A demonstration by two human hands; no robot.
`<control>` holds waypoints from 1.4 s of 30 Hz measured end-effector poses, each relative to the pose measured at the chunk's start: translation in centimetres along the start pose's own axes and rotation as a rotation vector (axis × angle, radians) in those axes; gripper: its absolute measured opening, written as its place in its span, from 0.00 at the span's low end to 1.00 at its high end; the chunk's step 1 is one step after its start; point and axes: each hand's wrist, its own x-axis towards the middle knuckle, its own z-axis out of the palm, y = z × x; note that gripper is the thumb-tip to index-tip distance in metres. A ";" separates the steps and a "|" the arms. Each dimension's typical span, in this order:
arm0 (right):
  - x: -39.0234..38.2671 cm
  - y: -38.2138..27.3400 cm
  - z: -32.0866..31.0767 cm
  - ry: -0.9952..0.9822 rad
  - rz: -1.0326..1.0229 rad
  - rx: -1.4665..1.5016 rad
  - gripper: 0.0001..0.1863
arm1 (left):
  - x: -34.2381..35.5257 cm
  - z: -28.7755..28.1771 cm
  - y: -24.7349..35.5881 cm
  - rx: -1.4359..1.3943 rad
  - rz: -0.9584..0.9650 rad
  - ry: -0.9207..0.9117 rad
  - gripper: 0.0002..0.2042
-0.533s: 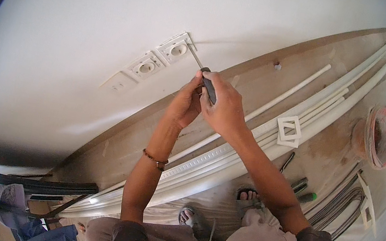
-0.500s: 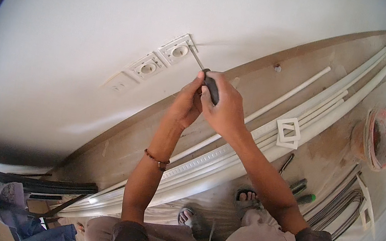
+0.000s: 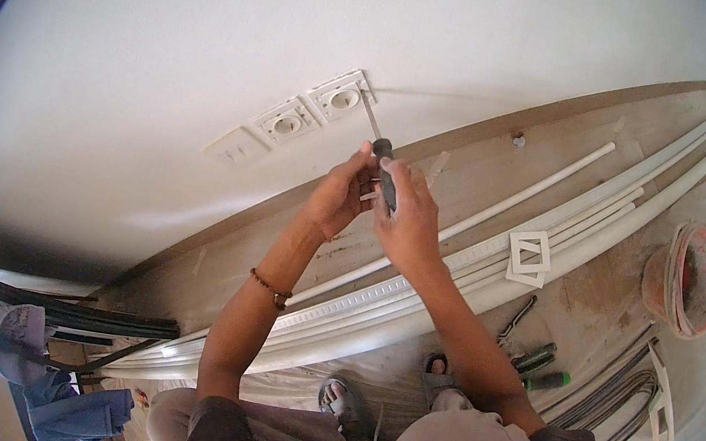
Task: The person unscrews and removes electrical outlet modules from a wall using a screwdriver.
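Observation:
My right hand [image 3: 412, 220] is closed round the black handle of a screwdriver [image 3: 385, 175]. Its metal shaft runs up to the right edge of a white wall socket [image 3: 344, 100], which has its inner mounting frame bare. My left hand [image 3: 343, 194] is closed at the upper end of the handle, its thumb tip against it and the other fingers curled, partly hidden. A small pale bit shows by those fingers, too small to name. Left of this socket sit a second socket [image 3: 286, 125] without its cover frame and a white wall plate [image 3: 238, 146].
Long white pipes [image 3: 502, 197] lie along the wall's foot, with white cover frames [image 3: 528, 256] on them. A dusty orange bucket [image 3: 682, 279] stands to the right. Near my feet lie hand tools [image 3: 535, 357] and coiled cable [image 3: 619, 397]. Black conduit [image 3: 56, 313] is at left.
The whole view has shifted a little, with the sockets now lower and farther right. My right fingers have changed their hold on the screwdriver handle. The shaft stays at the socket's right edge.

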 end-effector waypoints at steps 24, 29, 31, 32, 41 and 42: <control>-1.3 -1.0 -0.1 0.078 0.444 0.419 0.16 | 1.1 1.3 2.3 0.267 0.089 0.010 0.28; -1.2 -2.0 1.8 0.214 -0.012 -0.057 0.15 | 0.4 0.3 3.2 0.192 -0.066 -0.098 0.28; -1.7 -2.4 1.5 0.199 -0.037 -0.135 0.16 | 0.6 0.0 3.1 0.256 -0.096 -0.117 0.27; -1.6 -1.8 1.2 0.236 -0.068 -0.132 0.18 | 1.2 0.3 2.7 0.251 -0.058 -0.108 0.27; -8.5 -8.6 -2.1 0.048 0.459 0.325 0.38 | 2.7 -0.1 -0.5 -0.333 0.070 -0.259 0.11; -8.6 -9.9 -2.5 0.090 0.446 0.316 0.36 | 2.3 0.1 -0.3 -0.374 0.057 -0.287 0.10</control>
